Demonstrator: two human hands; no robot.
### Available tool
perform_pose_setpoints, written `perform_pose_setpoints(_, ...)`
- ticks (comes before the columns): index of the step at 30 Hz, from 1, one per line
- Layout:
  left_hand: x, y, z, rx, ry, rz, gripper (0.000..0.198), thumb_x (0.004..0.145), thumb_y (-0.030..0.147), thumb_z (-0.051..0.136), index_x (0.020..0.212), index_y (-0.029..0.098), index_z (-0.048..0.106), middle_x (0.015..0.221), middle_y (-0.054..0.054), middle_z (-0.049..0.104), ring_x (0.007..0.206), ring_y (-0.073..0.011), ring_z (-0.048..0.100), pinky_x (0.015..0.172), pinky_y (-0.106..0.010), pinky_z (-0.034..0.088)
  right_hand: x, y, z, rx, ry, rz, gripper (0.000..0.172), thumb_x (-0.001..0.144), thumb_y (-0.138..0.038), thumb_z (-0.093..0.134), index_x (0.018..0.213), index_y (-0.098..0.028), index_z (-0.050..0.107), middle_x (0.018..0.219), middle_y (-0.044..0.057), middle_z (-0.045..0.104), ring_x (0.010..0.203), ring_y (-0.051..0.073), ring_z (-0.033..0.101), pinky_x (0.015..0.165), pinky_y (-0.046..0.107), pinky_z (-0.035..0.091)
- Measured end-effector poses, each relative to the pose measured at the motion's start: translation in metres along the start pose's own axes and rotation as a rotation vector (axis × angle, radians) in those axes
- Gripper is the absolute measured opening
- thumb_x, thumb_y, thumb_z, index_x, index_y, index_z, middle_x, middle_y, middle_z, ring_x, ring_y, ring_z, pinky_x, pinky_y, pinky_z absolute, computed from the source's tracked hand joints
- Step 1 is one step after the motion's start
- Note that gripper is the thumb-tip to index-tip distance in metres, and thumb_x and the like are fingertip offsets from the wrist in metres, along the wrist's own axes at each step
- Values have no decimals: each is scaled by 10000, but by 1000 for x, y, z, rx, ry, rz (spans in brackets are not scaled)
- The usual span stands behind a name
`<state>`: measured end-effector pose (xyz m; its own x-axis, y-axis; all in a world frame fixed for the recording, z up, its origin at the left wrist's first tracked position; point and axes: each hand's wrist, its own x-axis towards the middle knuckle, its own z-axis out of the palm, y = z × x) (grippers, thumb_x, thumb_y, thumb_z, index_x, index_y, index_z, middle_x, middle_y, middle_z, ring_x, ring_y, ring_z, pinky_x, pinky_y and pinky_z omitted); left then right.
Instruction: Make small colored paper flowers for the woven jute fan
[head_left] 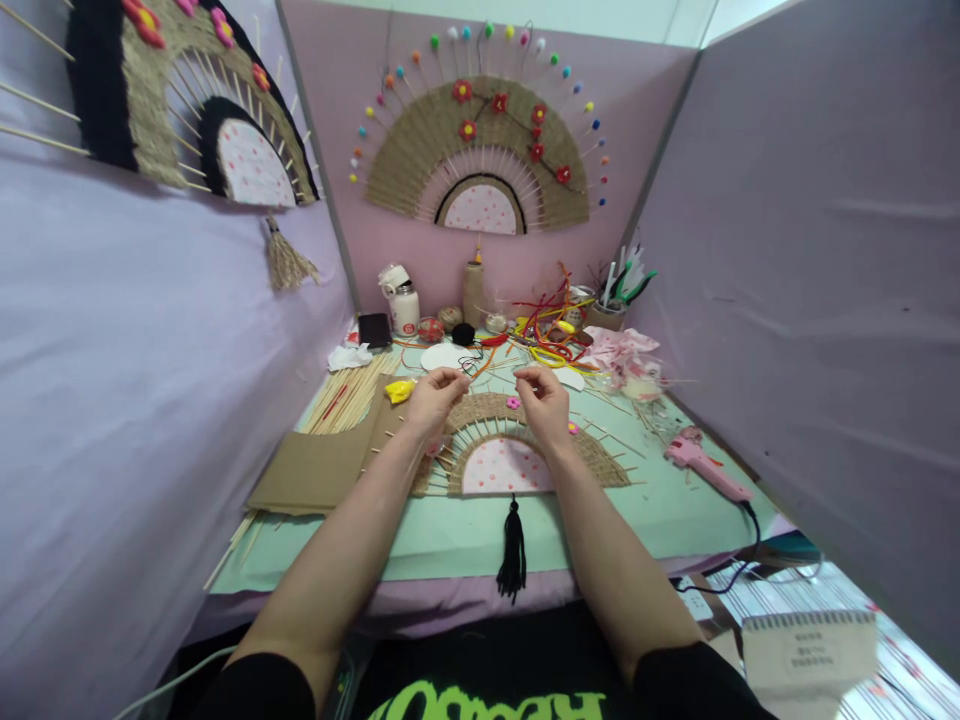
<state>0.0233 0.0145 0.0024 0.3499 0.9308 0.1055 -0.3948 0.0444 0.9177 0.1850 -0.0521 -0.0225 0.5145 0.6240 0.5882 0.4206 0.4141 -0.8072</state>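
My left hand [439, 398] and my right hand [544, 402] are raised over the far edge of a woven fan [487, 408], a short gap apart. Thumb and fingertips are pinched together on each; whatever lies between them is too small to make out. The fan lies flat on the table, with thin sticks radiating from a white half-circle dotted with pink [506, 468]. A pink flower [514, 402] shows on its woven band between my wrists, and another is partly covered by my right hand. From its front edge a black tassel [513, 550] hangs over the table edge.
Cardboard [315, 470], thin sticks [352, 400] and a yellow packet [400, 391] lie left. A pink glue gun [705, 465] rests at right, its cord running off the edge. Behind are a white bottle [405, 308], tangled coloured pipe cleaners [551, 330] and a tool pot [606, 316]. Finished fans [409, 150] hang on partitions.
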Motion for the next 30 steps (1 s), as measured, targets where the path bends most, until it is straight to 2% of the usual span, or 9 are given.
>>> perform_pose_setpoints(3,0,1,0,-44,-36,-56,390,548,422,843,645,113,626,492,41,540,451,-18,443,459,-148,323,-3,-2,2,-23,-30,-20,133,805,-255,543,835,-204,662,910,45,612,776,152,574,631,270,483)
perform_pose_setpoints(5,0,1,-1,-62,-44,-94,385,597,434,822,680,102,645,511,31,550,452,-15,446,462,-148,338,-4,-3,2,-36,-46,-32,135,812,-251,537,839,-204,661,927,52,611,780,155,575,624,271,487)
perform_pose_setpoints(9,-1,2,0,-98,-67,-122,329,632,286,825,865,100,687,753,-47,694,635,-58,602,634,-184,469,-5,-3,2,-50,-67,-50,136,822,-238,529,853,-207,658,932,52,608,794,159,578,628,273,489)
perform_pose_setpoints(12,-2,1,1,-93,-103,-104,454,594,188,830,1014,134,667,854,-56,724,763,-101,657,747,-226,493,-5,-3,2,-57,-69,-56,132,822,-216,527,853,-208,656,921,44,602,792,155,578,629,270,482)
perform_pose_setpoints(14,-3,0,2,-55,-84,-75,490,584,188,829,1039,144,655,771,-23,711,716,-92,647,718,-219,485,-5,-4,2,-59,-72,-56,131,821,-209,527,851,-207,655,914,41,601,790,153,578,628,268,478)
perform_pose_setpoints(17,-3,1,2,-5,-51,-55,425,624,262,809,998,127,660,657,5,666,580,-59,583,601,-189,441,-5,-5,2,-59,-84,-51,129,823,-217,526,847,-208,653,909,42,606,778,154,576,621,269,475)
perform_pose_setpoints(21,-3,2,1,-23,-79,-87,400,695,319,763,1026,124,650,689,-24,680,547,-58,565,566,-195,430,-5,-7,2,-72,-93,-58,129,824,-231,528,849,-211,653,902,46,613,767,158,574,616,271,473)
perform_pose_setpoints(26,-2,-1,0,-27,-93,-17,499,608,229,807,1064,156,620,798,-23,698,731,-91,629,722,-225,461,-5,-7,1,-73,-78,-57,127,821,-227,526,835,-211,651,893,42,614,773,158,577,619,272,473)
perform_pose_setpoints(30,0,-6,-1,30,-110,45,534,554,188,825,1046,165,619,809,-9,678,844,-126,638,831,-272,449,-4,-5,1,-75,-71,-51,129,820,-226,526,839,-209,653,897,41,610,779,158,581,629,277,479)
